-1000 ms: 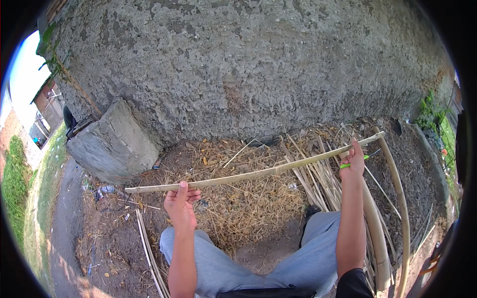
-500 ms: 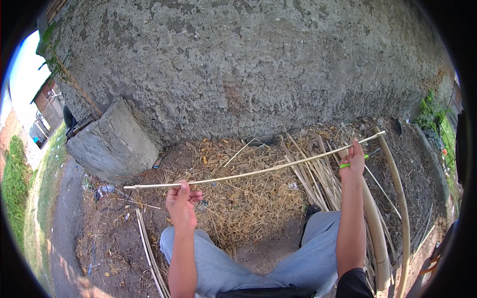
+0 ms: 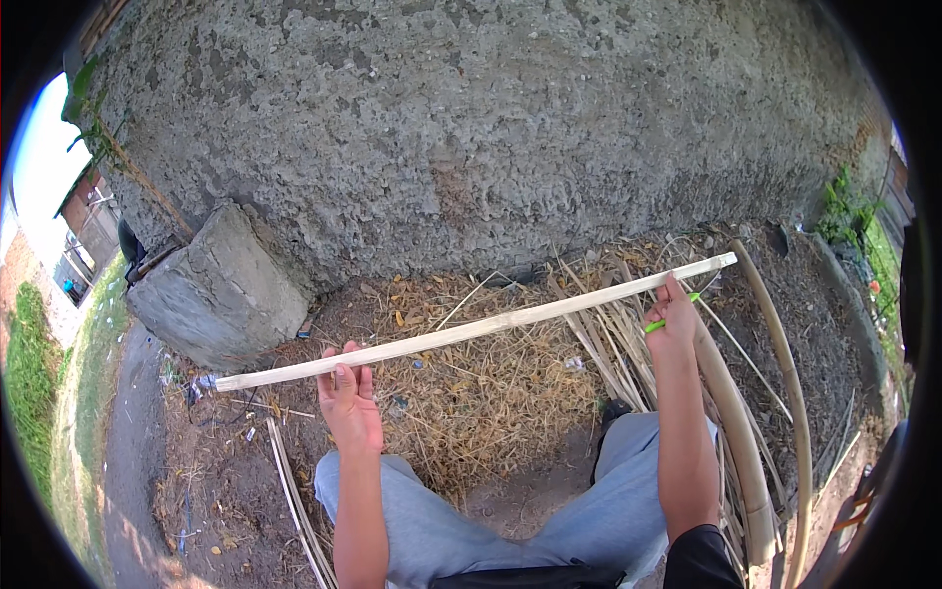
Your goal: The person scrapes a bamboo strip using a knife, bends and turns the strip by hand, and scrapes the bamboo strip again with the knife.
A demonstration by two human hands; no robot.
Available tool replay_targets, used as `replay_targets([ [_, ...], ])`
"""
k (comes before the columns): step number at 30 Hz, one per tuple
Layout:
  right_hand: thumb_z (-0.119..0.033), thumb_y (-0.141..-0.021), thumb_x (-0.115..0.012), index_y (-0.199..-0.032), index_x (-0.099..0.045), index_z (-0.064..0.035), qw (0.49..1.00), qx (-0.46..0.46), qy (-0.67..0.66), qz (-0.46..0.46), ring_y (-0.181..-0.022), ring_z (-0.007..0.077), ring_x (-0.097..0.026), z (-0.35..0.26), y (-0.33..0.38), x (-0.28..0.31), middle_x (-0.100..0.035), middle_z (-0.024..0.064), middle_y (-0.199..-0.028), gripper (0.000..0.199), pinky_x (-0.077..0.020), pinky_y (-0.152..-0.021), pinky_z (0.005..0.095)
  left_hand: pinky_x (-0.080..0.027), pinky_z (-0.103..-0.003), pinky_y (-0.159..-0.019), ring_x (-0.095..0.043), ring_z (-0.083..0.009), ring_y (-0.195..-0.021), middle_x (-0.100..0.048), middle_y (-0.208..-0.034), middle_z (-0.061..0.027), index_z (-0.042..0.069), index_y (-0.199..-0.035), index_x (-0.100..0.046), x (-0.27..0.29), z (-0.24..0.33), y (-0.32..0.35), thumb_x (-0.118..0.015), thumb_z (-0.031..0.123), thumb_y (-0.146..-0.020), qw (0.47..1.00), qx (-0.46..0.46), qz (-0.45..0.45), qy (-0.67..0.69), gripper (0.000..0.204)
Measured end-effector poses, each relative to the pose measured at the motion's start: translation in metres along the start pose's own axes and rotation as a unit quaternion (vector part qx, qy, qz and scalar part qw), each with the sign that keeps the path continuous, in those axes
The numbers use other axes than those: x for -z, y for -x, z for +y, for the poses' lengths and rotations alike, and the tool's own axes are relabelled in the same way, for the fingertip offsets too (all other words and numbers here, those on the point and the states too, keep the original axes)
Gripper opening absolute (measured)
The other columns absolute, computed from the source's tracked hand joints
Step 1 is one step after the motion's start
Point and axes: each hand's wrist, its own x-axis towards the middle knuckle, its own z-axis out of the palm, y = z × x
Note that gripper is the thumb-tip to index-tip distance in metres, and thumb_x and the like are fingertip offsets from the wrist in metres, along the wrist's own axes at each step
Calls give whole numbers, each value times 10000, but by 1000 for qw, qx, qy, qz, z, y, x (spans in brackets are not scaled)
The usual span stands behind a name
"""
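Observation:
A long pale bamboo strip (image 3: 471, 329) stretches across in front of me, its right end higher in the picture than its left. My left hand (image 3: 351, 417) pinches it near the left end, thumb in front and fingers behind. Close to the right end, my right hand (image 3: 672, 319) grips the strip between thumb and fingers. That hand also keeps a bright green handle (image 3: 655, 326) in its palm; a thin part sticks out past the fingers, too small to make out clearly. The strip's broad, light face is turned toward me, with a node near its middle.
Dry shavings (image 3: 491, 412) cover the ground between my knees and a rough grey wall (image 3: 549, 147). Split bamboo pieces (image 3: 618, 344) and thick bamboo poles (image 3: 741, 452) lie to the right. More strips (image 3: 294, 501) lie at left, near a concrete block (image 3: 231, 294).
The bamboo strip has been rolled from its narrow edge to its broad face. It has shifted slightly left, and both hands still hold it.

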Motion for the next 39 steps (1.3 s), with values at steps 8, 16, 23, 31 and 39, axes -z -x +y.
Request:
replay_targets([
  [8,-253,-946,-639,-1016,-615,-89,998,-33,42,-17,-524,46,-308,25,10,-4,-566,-9,-893,181,-302,-468,216,-563,-353,-914,-626,-265,-1100,-575,-1240,-153,17,-1299,-409,-19,0,18,-589,165,-968,996,-24,7,-88,405],
  [16,-277,-921,-656,-969,-670,-14,837,-158,424,-308,-464,58,-419,44,70,-32,-705,64,-767,267,-330,-445,234,-569,-419,-863,-667,-325,-958,-569,-1172,-150,19,-1344,-375,-53,120,-48,-499,203,-1015,925,-349,76,-128,396],
  [23,-354,-910,-670,-850,-699,8,778,94,489,-384,-566,81,-570,65,112,-36,-695,60,-693,368,-436,-522,285,-490,-272,-672,-612,-140,-758,-626,-1006,-99,-1,-1333,-492,-128,208,-44,-446,130,-1036,789,-495,-144,-334,328],
  [31,-213,-884,-725,-1073,-637,40,879,-67,210,-422,-578,12,-538,94,142,-27,-726,85,-864,329,-360,-436,175,-458,-328,-477,-608,-201,-574,-634,-791,-41,78,-1159,-676,-111,100,5,-596,-63,-706,473,-537,-308,-627,482],
  [39,-215,-894,-718,-1052,-623,25,939,-146,135,-282,-460,12,-369,122,176,-6,-693,74,-833,303,-300,-406,199,-481,-326,-479,-625,-183,-592,-582,-769,-5,98,-1170,-657,-70,48,73,-618,1,-671,479,-405,-355,-694,509],
])
